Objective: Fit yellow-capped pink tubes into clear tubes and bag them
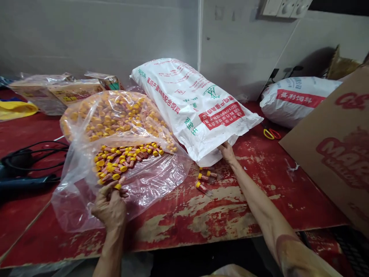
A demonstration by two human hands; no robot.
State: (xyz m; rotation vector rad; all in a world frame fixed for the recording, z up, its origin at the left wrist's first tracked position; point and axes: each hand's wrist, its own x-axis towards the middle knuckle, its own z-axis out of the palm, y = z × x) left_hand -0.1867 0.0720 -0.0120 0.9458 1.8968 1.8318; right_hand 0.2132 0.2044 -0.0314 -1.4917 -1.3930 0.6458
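Observation:
My left hand [111, 206] is closed on a small capped vial [118, 186] with a yellow lid, just in front of a heap of the same. The heap [115, 161] spills from the mouth of a large clear plastic bag [77, 192], which is filled with many more yellow-capped vials. My right hand [226, 152] reaches into the open end of a white woven sack [184, 100] with red and green print; its fingers are hidden there. Several loose yellow-capped vials [203, 187] lie on the table below the sack's mouth.
The worn red table [242, 200] carries yellow and red-handled scissors [271, 134], another white sack [300, 98] and a cardboard box [337, 150] at right. At left are a dark corded tool [25, 182], yellow cloth [17, 109] and printed packets [76, 91]. A wall stands behind.

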